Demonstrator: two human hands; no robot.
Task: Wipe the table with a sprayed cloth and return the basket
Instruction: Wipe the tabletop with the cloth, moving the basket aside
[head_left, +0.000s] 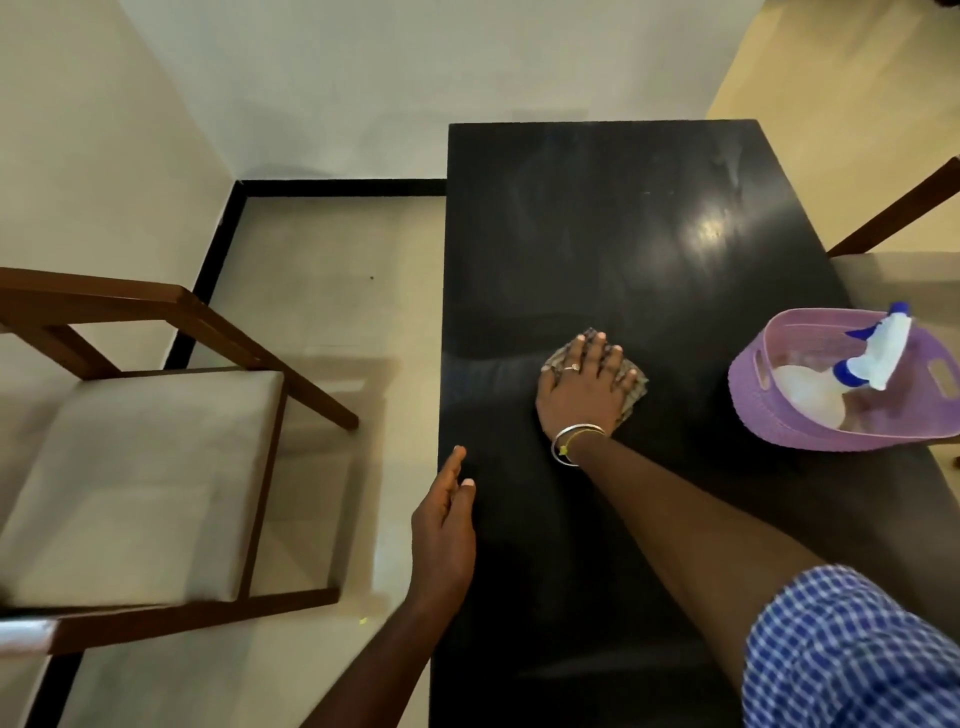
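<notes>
A black table (613, 218) fills the middle of the head view. My right hand (584, 387) lies flat on a checked cloth (635, 387) and presses it onto the tabletop near the middle. Most of the cloth is hidden under the palm. My left hand (444, 525) rests at the table's left edge, fingers loosely together, holding nothing. A purple basket (753, 410) stands at the table's right edge. Inside it lies a white spray bottle (878, 353) with blue parts, tilted on its side.
A wooden chair (156, 467) with a pale cushion stands left of the table, a strip of tiled floor (332, 312) between them. Another wooden chair (893, 213) shows at the right edge. White walls (337, 78) meet behind the table's far end.
</notes>
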